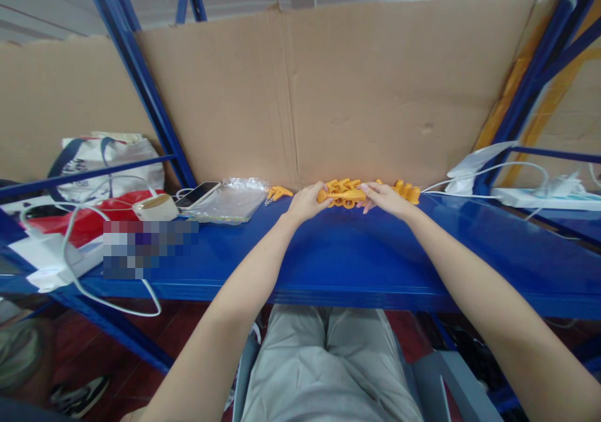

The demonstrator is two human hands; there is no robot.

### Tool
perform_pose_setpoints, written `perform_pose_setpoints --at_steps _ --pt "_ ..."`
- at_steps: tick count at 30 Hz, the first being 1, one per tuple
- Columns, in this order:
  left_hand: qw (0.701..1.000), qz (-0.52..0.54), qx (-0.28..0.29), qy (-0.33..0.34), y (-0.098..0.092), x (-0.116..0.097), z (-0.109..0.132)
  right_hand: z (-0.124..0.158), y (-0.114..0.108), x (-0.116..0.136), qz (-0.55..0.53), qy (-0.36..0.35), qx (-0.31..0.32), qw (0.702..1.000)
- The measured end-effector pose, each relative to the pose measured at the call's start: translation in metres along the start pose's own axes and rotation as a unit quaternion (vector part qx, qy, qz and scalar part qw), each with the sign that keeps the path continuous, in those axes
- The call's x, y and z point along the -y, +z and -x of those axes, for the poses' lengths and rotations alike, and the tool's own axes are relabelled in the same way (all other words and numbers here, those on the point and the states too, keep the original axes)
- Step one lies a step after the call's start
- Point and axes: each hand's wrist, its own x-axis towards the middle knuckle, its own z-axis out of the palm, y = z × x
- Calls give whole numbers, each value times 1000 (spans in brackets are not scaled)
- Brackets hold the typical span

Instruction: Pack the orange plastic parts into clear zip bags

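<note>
A long yellow-orange plastic piece [342,195] with a rounded left end lies level between my hands, near the back of the blue shelf. My left hand [307,203] pinches its rounded left end. The fingers of my right hand [384,198] are closed on its other end. Behind and below it, more yellow plastic pieces [346,184] of a similar colour stand in a row, partly hidden by my hands. That row carries on to the right of my right hand, where several yellow pieces [407,191] show. Left of my left hand lies another yellow piece [280,192].
Tall cardboard [375,90] backs the blue shelf [347,259]. To the left are a clear plastic bag [230,201], a phone [200,195], a white cable [70,240] and a cloth bag [110,165]. A power strip [549,198] lies at the right. Blue posts [145,90] frame the sides.
</note>
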Motion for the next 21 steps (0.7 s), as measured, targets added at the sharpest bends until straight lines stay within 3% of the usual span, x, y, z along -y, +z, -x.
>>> perform_pose_setpoints --at_steps 9,21 --pt "1000 2 -28 -13 -2 -1 -1 6 -7 4 -100 35 17 994" --pt "998 29 -50 -29 -1 0 -1 3 0 6 -52 62 -5 997"
